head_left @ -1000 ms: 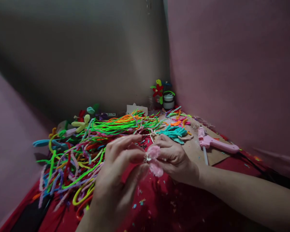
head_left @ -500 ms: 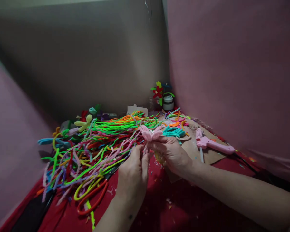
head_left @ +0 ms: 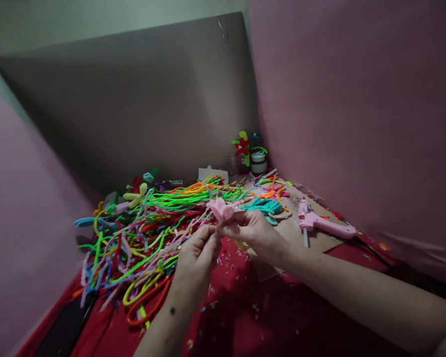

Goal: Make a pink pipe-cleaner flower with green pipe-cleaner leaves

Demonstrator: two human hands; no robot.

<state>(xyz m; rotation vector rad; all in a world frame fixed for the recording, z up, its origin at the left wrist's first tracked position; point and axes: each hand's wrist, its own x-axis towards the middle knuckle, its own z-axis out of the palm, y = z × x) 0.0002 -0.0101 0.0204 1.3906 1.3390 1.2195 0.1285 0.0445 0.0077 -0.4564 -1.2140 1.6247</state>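
"What's the biggest thing there?"

"The grey panel [head_left: 144, 104], standing behind the heap of fuzzy stems [head_left: 180, 199]. A pink wall [head_left: 349, 124] rises to the heap's right."

"And under it all?"

"A red-covered surface [head_left: 104, 327], which shows in front of the heap."

"Then the heap itself?"

"Yes, a loose tangle, mostly green and orange at the back, with pink, purple, yellow and red strands nearer. Next in size comes a sheet of cardboard [head_left: 294, 229], right of the heap."

"The hands?"

"The left hand [head_left: 195, 258] is in front of the heap's right part, the right hand [head_left: 262, 238] just off its right end. Each grip is closed, thumb and finger clamped on the pink fuzzy flower, the left at its base, the right just beside that."

"Anything smaller?"

"A pink glue gun [head_left: 325, 225] lies on the cardboard, well right of the heap. A teal bundle [head_left: 264, 206] sits just beside the heap's right end, and a lidded cup [head_left: 259, 163] stands behind and right of it."

"Where's the flower?"

"The pink fuzzy flower [head_left: 220, 208] is held up before the heap's right end, petals upward."

"Smallest?"

"Tiny scraps [head_left: 191, 343], scattered in front of the heap."
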